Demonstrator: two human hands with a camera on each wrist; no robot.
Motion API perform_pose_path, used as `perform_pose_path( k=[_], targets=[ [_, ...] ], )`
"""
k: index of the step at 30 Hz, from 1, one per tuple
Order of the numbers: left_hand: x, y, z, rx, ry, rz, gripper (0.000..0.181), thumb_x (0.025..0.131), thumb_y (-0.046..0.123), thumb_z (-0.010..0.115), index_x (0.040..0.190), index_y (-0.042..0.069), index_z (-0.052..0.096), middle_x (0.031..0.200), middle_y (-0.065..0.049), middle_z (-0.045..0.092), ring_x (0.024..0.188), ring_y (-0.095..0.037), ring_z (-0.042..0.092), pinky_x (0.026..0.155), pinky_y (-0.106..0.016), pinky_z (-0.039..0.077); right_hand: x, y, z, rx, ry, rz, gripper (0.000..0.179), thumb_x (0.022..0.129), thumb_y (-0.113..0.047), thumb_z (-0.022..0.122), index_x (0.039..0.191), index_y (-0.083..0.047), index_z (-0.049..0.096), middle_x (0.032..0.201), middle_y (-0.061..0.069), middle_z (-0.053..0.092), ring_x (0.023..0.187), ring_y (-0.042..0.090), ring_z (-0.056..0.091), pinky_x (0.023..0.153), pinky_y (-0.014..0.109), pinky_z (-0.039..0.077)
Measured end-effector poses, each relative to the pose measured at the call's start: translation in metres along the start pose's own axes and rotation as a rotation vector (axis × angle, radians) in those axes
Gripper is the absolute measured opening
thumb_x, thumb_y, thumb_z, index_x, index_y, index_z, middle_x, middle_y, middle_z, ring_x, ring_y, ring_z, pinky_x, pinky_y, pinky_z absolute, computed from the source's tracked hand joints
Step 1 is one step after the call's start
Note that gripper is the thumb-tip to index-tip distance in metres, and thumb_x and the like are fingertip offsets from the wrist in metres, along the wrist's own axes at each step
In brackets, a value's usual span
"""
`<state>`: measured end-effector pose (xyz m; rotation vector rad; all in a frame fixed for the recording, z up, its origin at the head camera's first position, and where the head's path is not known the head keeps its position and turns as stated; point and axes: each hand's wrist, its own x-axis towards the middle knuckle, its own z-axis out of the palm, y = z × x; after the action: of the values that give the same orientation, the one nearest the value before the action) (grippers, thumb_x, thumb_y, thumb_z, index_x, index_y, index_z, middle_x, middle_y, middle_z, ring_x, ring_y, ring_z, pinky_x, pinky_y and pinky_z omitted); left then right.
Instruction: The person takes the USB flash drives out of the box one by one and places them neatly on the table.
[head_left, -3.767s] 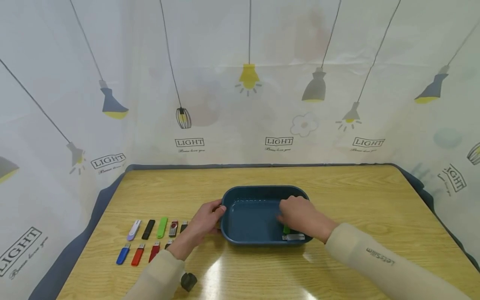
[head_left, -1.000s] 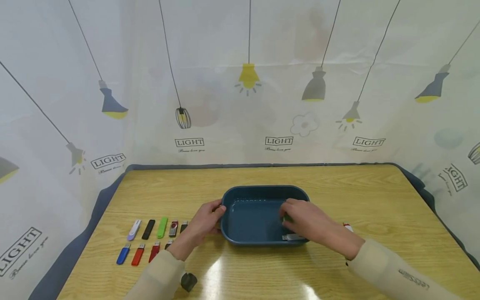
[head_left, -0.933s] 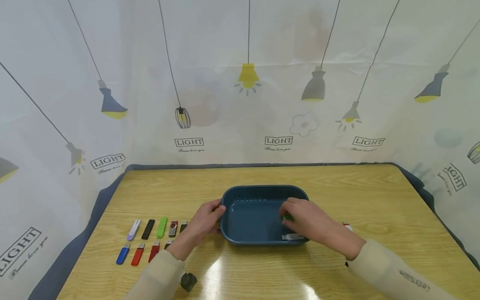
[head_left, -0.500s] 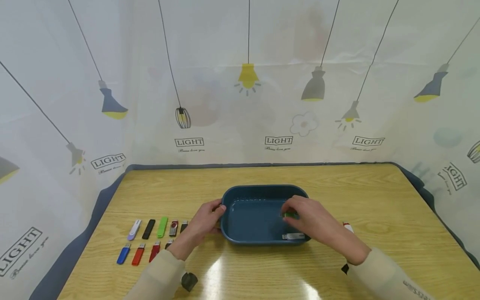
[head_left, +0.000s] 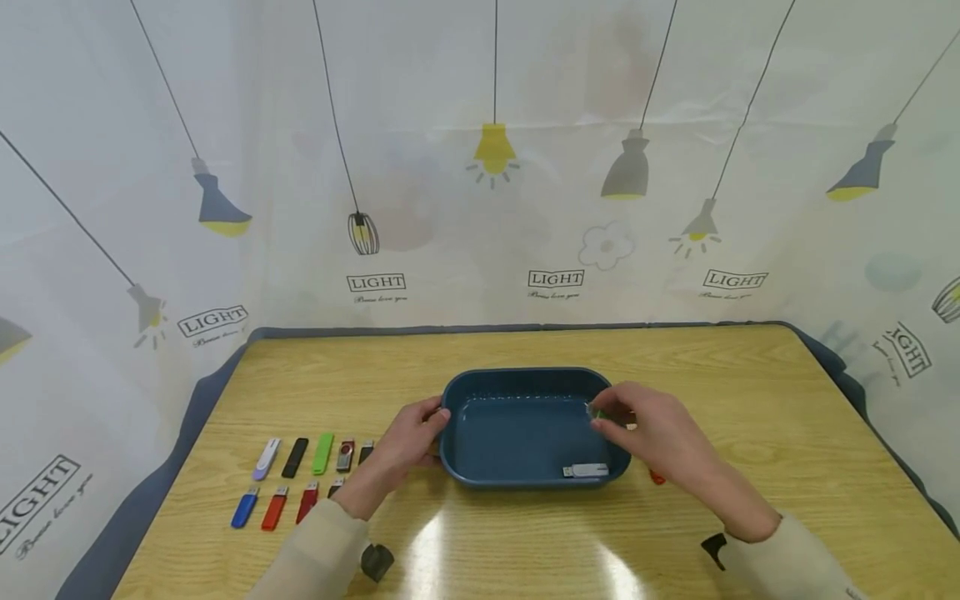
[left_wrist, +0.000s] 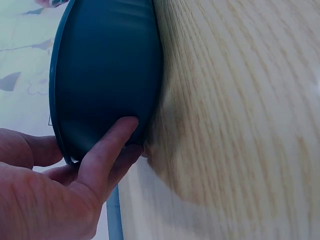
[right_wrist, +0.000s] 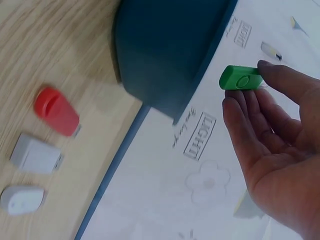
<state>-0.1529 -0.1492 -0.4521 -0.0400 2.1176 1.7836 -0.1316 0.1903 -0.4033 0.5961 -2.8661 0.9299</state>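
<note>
A dark blue rectangular bin (head_left: 525,484) stands on the wooden table. My left hand (head_left: 405,433) grips its left end, thumb over the rim and fingers against the outer wall, as the left wrist view shows. Over the bin's right rim, my right hand (head_left: 656,421) pinches a green USB stick (right_wrist: 240,78) between thumb and fingertips, raised above the rim. A white and silver USB stick (head_left: 587,471) lies inside the bin near its front right corner.
To the left lie two rows of USB sticks, among them a blue one (head_left: 244,508), a red one (head_left: 274,509) and a green one (head_left: 322,454). Right of the bin, a red USB stick (right_wrist: 56,111) and two white ones (right_wrist: 35,153) rest on the table.
My right hand has picked the green USB stick up from inside the bin and lifted it up and right to the rim. The left hand keeps its grip in place.
</note>
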Motion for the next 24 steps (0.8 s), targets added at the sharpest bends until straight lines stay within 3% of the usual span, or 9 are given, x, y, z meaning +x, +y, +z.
perform_pose_path(
  k=[12, 24],
  targets=[
    [0.000, -0.001, 0.000, -0.002, 0.002, 0.002, 0.045, 0.112, 0.012, 0.042, 0.155, -0.003, 0.042, 0.147, -0.028, 0.050, 0.124, -0.043, 0.060, 0.083, -0.053, 0.060, -0.022, 0.026, -0.030, -0.023, 0.094, 0.167, 0.020, 0.094, -0.017, 0.078, 0.110, -0.007, 0.072, 0.098, 0.002, 0.075, 0.084, 0.018, 0.072, 0.070, 0.028, 0.057],
    [-0.001, 0.001, 0.000, -0.005, -0.006, 0.009, 0.045, 0.112, 0.012, 0.042, 0.155, -0.004, 0.041, 0.145, -0.028, 0.051, 0.122, -0.043, 0.061, 0.082, -0.053, 0.061, -0.045, 0.074, -0.045, -0.130, 0.059, 0.282, 0.029, 0.099, -0.029, 0.072, 0.110, -0.002, 0.073, 0.094, 0.005, 0.074, 0.085, 0.027, 0.071, 0.068, 0.040, 0.056]
  ],
)
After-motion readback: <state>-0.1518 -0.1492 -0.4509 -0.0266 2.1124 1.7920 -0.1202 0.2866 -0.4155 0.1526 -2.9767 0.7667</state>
